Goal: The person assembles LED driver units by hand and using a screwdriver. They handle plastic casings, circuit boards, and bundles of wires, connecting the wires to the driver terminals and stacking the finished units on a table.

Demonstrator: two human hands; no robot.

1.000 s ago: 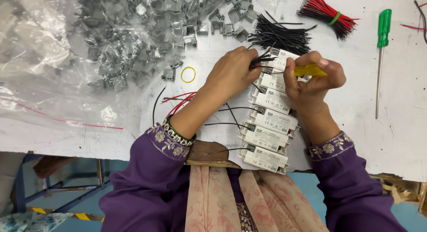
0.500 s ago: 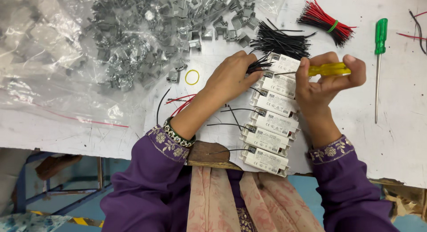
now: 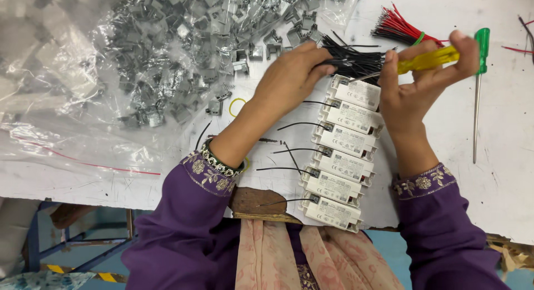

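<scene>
Six white driver boxes [image 3: 345, 162] lie in a stepped row at centre frame, short black leads on their left ends. Left hand [image 3: 289, 81] rests by the top box, fingers closed on a black wire bundle [image 3: 356, 59]. Right hand [image 3: 417, 90] pinches a yellow-handled screwdriver [image 3: 428, 59], upper right. Green screwdriver [image 3: 479, 90] lies apart, far right.

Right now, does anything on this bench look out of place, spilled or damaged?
Mostly orderly: the white driver boxes lie in a neat diagonal row. Grey metal clips spill loose from the clear plastic bag onto the table. The table's near edge looks chipped at the right. The right hand holds a yellow screwdriver; the left hand touches black wires.
</scene>
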